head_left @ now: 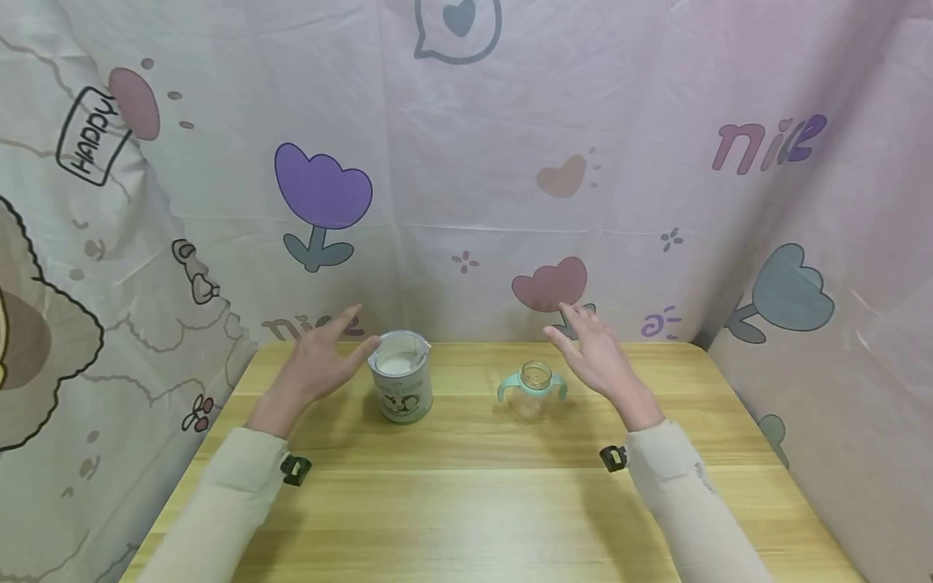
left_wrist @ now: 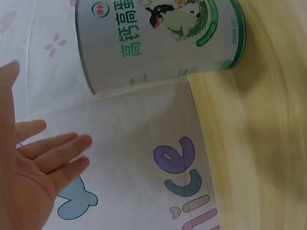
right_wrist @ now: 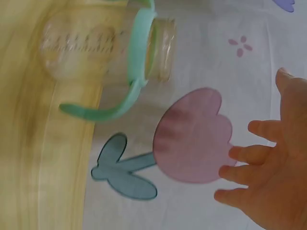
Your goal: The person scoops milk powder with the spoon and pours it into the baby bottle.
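A white milk powder can (head_left: 405, 397) with a green base stands upright towards the back of the table. Its top shows a pale inside and a small, unclear scoop-like shape at the right of the rim. My left hand (head_left: 312, 366) hovers just left of the can, fingers extended and holding nothing. To the right of the can stands a clear baby bottle (right_wrist: 81, 45) with no cap on its neck and a mint-green two-handled collar (right_wrist: 139, 45). Beside and above the bottle, my right hand (head_left: 601, 360) is held in the air with its fingers spread, apart from it.
The wooden table (head_left: 466, 502) runs back to a printed cloth (head_left: 452, 162) hanging behind it. More cloth hangs at the left and right sides. Dark wrist mounts (head_left: 295, 470) sit by both sleeves.
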A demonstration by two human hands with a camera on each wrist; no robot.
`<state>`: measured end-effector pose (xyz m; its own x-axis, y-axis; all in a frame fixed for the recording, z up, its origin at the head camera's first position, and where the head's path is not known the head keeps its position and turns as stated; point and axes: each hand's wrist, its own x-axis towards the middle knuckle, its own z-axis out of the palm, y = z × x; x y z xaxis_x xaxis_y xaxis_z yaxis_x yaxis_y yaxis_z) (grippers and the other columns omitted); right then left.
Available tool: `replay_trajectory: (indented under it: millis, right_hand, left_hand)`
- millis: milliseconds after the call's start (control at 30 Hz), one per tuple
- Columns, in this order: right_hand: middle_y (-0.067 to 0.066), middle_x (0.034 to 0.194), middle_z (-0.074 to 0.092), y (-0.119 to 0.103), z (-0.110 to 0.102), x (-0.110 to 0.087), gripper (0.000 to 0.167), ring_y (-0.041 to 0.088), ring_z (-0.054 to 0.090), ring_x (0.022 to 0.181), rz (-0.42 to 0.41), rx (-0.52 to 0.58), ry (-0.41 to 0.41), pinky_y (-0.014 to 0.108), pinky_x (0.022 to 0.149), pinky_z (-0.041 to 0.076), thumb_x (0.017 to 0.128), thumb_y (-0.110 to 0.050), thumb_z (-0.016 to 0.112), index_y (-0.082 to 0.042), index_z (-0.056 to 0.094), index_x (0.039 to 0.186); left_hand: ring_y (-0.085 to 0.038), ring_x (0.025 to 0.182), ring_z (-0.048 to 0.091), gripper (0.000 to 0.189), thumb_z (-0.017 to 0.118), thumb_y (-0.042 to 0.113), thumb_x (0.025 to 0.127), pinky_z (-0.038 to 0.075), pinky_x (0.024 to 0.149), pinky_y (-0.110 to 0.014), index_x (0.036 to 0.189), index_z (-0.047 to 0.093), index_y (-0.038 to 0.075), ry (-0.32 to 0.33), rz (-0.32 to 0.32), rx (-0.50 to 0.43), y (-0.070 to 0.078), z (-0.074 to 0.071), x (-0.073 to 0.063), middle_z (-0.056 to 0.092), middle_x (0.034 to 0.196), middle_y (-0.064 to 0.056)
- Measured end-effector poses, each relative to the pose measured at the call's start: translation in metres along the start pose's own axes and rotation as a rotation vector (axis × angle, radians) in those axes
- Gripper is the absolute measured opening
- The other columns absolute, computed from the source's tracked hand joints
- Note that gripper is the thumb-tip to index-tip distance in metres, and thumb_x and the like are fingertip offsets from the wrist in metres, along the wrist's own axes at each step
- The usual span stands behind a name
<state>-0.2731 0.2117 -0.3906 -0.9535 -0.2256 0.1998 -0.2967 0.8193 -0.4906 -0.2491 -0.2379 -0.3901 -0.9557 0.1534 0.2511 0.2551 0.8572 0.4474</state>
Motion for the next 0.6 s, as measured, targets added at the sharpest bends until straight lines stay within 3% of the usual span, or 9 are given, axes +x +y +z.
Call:
replay_trajectory:
  millis: [133, 267, 400, 600]
  right_hand:
    - [0.018, 0.171, 0.033, -0.012, 0.006, 0.006, 0.079, 0.047, 0.029, 0.157, -0.014, 0.101, 0.003, 0.067, 0.127, 0.023, 0.108, -0.066, 0.038, -0.012, 0.032, 0.166]
    - [0.019, 0.163, 0.047, -0.024, 0.013, 0.011, 0.075, 0.046, 0.056, 0.139, -0.042, 0.152, 0.016, 0.063, 0.122, 0.037, 0.108, -0.064, 0.042, -0.012, 0.040, 0.163]
    - [0.020, 0.155, 0.056, -0.035, 0.023, 0.017, 0.073, 0.044, 0.060, 0.135, -0.071, 0.207, 0.029, 0.061, 0.119, 0.042, 0.108, -0.061, 0.045, -0.010, 0.045, 0.159]
    - [0.019, 0.151, 0.060, -0.052, 0.039, 0.023, 0.070, 0.042, 0.061, 0.135, -0.110, 0.259, 0.036, 0.059, 0.118, 0.045, 0.108, -0.058, 0.048, -0.007, 0.050, 0.156]
  left_hand:
    - [-0.050, 0.138, 0.055, 0.082, 0.054, 0.066, 0.102, 0.042, 0.115, -0.069, 0.162, 0.040, 0.012, 0.026, 0.031, -0.026, 0.002, 0.007, 0.001, 0.057, 0.152, -0.024]
    - [-0.046, 0.132, 0.061, 0.076, 0.060, 0.059, 0.102, 0.047, 0.111, -0.067, 0.159, 0.046, 0.011, 0.042, 0.064, -0.088, 0.004, 0.014, 0.002, 0.062, 0.146, -0.024]
    - [-0.044, 0.134, 0.060, 0.072, 0.066, 0.053, 0.101, 0.051, 0.108, -0.063, 0.156, 0.050, 0.010, 0.054, 0.073, -0.165, 0.004, 0.021, 0.004, 0.061, 0.147, -0.023]
    - [-0.041, 0.140, 0.055, 0.061, 0.073, 0.044, 0.099, 0.048, 0.113, -0.062, 0.148, 0.060, 0.009, 0.083, 0.075, -0.233, 0.006, 0.034, 0.007, 0.060, 0.151, -0.019]
